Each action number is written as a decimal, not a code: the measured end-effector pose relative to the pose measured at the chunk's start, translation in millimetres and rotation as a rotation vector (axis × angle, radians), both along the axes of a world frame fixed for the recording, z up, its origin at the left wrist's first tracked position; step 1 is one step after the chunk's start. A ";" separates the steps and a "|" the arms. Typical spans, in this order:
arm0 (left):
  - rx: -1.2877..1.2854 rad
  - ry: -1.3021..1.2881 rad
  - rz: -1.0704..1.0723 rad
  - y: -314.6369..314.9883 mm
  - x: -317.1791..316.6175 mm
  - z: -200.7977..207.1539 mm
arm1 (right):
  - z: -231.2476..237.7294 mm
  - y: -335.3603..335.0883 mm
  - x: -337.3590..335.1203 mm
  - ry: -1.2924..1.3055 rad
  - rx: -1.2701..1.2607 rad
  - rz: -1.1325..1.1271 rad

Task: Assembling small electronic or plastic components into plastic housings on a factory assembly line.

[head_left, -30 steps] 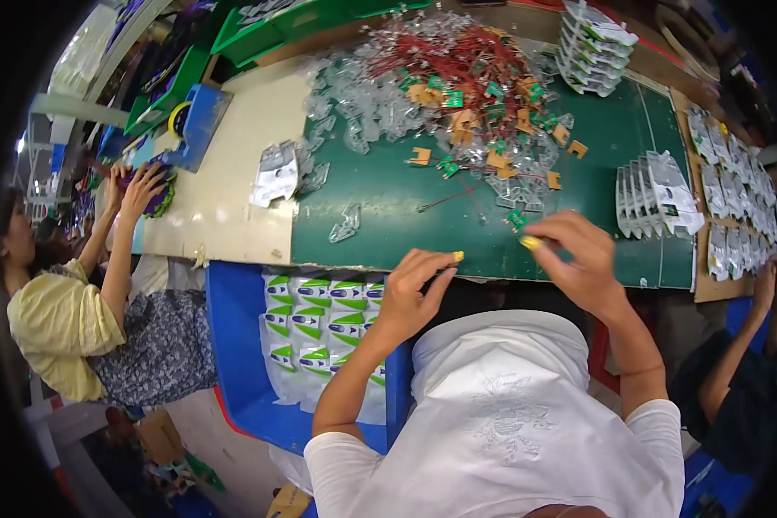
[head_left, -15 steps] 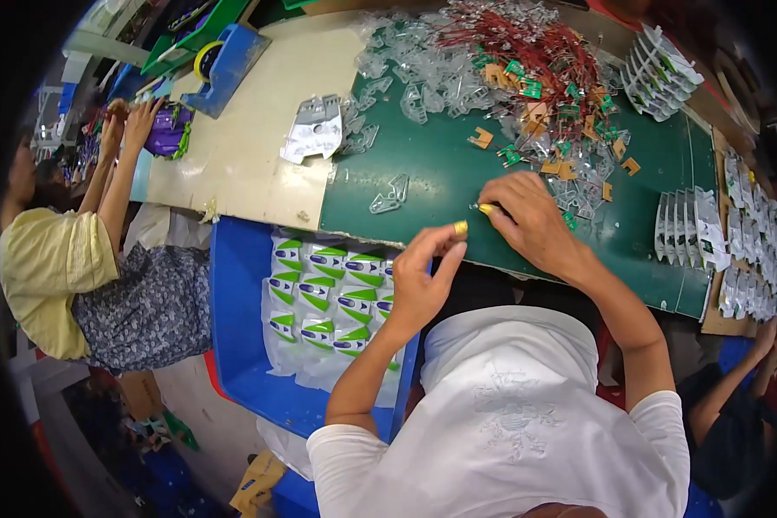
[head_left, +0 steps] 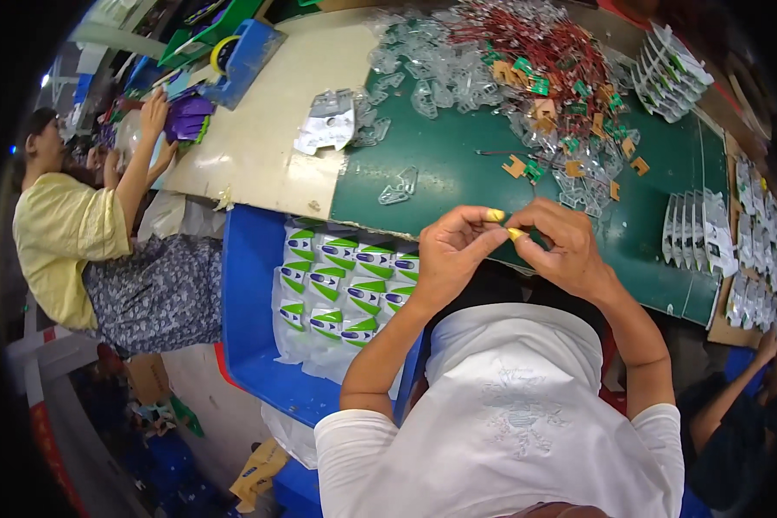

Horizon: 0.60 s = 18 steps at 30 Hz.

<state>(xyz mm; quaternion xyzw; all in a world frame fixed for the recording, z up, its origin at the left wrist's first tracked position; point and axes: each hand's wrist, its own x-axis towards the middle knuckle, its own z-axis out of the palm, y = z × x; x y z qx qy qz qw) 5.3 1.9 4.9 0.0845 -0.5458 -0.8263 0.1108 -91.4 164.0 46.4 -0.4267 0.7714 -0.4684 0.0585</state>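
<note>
My left hand (head_left: 459, 255) and my right hand (head_left: 568, 246) meet at the near edge of the green tabletop (head_left: 457, 177). Both are closed in a pinch, their fingertips almost touching, with yellow wraps on a finger of each. Whatever sits between them is too small to make out. Just beyond lie an orange notched piece (head_left: 514, 166), a small green circuit board (head_left: 533, 171) and a thin dark red wire (head_left: 496, 153). A pair of clear plastic parts (head_left: 399, 186) rests to the left of my hands.
Behind are heaped clear plastic parts (head_left: 440, 65) and red wires (head_left: 535, 39). White shells stand in rows (head_left: 698, 229) at right; another white shell (head_left: 326, 123) lies left. A blue bin (head_left: 249, 293) holds green-and-white pieces (head_left: 345, 289). A co-worker (head_left: 78, 220) handles a purple item (head_left: 188, 118).
My left hand has moved right and away from me to meet my right hand. The orange piece and green board lie nearer my hands, with the wire beside them. The whole view has shifted slightly.
</note>
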 end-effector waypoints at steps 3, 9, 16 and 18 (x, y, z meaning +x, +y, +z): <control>-0.167 0.036 0.016 4.4 -1.2 -0.3 | -1.8 5.0 -4.2 -0.183 -0.058 0.045; 0.101 -0.199 -0.272 -9.0 -8.3 4.5 | -5.0 10.4 -24.5 -0.282 0.005 0.188; 0.175 -0.267 -0.281 -59.6 -44.2 14.4 | 12.5 -15.3 -53.6 -0.100 0.050 0.101; -0.330 -0.175 -0.101 -93.4 -40.0 28.9 | 30.2 -15.1 -73.0 -0.411 -0.206 0.126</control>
